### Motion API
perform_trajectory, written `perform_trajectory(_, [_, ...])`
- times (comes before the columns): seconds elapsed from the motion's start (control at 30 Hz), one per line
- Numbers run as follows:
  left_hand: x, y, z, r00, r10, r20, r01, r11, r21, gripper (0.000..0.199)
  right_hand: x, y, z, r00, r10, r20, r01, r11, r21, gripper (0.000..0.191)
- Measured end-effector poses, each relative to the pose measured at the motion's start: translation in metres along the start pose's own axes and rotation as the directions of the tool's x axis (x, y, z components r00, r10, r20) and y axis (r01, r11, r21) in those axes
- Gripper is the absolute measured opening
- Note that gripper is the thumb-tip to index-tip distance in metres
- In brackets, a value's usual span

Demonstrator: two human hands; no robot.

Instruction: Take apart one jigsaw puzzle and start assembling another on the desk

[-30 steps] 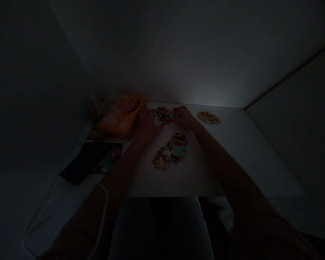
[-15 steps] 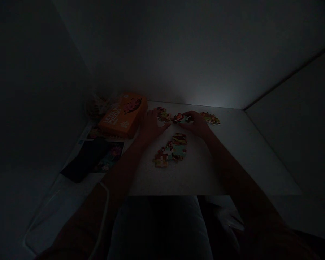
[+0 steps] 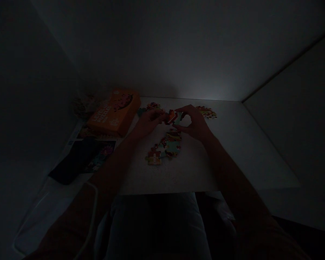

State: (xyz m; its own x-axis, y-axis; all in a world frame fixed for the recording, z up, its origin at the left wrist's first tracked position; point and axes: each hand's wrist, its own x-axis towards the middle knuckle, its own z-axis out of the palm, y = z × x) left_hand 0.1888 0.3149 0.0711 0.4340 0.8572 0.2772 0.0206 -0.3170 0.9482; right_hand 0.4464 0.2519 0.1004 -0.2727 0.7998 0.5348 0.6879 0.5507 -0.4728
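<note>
Between my hands, just above the table, is a small joined cluster of puzzle pieces (image 3: 172, 117) in red, orange and pale green. My left hand (image 3: 151, 121) pinches its left side with thumb and fingers. On the right, my right hand (image 3: 191, 121) grips the pale green end, thumb below and fingers above. Closer to me lies a curved section of joined puzzle pieces (image 3: 173, 146) flat on the table. Behind my left hand is another group of puzzle pieces (image 3: 153, 106), partly covered. More puzzle pieces (image 3: 207, 112) lie beyond my right hand.
An orange puzzle box (image 3: 115, 112) stands at the left on the white table (image 3: 238, 144). Near it lie a dark phone-like object (image 3: 72, 162) and a printed picture sheet (image 3: 104, 153). A pale cable (image 3: 93, 213) crosses by my left forearm. A wall (image 3: 162, 54) closes off the back.
Both hands have come closer together around the red and green puzzle pieces, which are now raised and tilted. The whole view has shifted slightly, moving the table and box leftward.
</note>
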Motion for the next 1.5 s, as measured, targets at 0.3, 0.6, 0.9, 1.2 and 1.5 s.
perform_trajectory(0.3, [0.004,0.003,-0.005,0.997,0.011,-0.074,-0.014,0.999,-0.046,0.043,-0.002,0.017,-0.033,0.981,0.085,-0.173,-0.078,0.996,0.05,0.064])
perform_trajectory(0.6, [0.008,-0.006,-0.007,0.982,0.034,-0.187,-0.047,0.997,-0.063,0.043,-0.016,0.032,-0.041,0.977,0.133,0.167,-0.157,0.977,0.141,0.073])
perform_trajectory(0.9, [-0.002,0.013,0.001,0.996,-0.021,-0.09,0.018,0.999,-0.027,0.039,-0.001,-0.007,0.0,0.998,0.061,-0.019,-0.063,0.988,-0.139,0.044])
perform_trajectory(1.2, [0.004,0.0,-0.003,0.978,-0.032,-0.204,0.044,0.997,0.057,0.038,-0.006,0.013,-0.036,0.998,0.049,0.028,-0.05,0.998,0.031,0.046])
perform_trajectory(1.5, [-0.001,0.013,0.0,0.995,-0.054,-0.088,0.056,0.998,0.014,0.036,-0.006,0.008,-0.019,0.99,0.114,0.083,-0.123,0.986,0.114,0.069])
